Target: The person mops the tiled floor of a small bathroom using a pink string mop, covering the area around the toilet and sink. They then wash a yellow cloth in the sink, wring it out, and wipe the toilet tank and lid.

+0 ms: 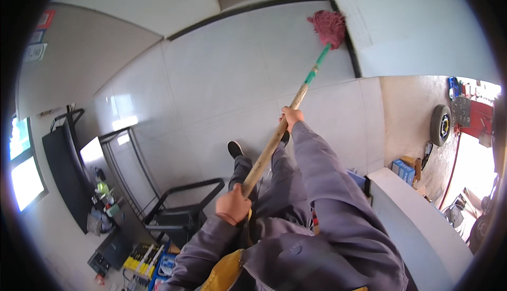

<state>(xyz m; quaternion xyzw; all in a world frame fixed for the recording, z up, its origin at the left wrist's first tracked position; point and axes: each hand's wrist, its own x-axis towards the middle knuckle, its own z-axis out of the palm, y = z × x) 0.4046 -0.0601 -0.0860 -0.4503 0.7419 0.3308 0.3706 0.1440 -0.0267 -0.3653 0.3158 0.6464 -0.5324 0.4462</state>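
Left hand (233, 204): near me, fist closed round the mop handle's (274, 139) end.
Right hand (292, 116): arm stretched far, gripping mid-handle.
Mop head (328, 27): far right, on the floor (222, 74).

Your left hand (233, 205) and right hand (291, 115) grip a long bare wooden mop handle (272, 146), matt and pale, with a green plastic-looking sleeve further up. Its red head (328, 27) is shaggy cloth yarn. Beneath it, large glossy grey floor tiles (222, 80) (window glare shows) look smooth. Your grey sleeves (327, 185) are matt woven cloth.
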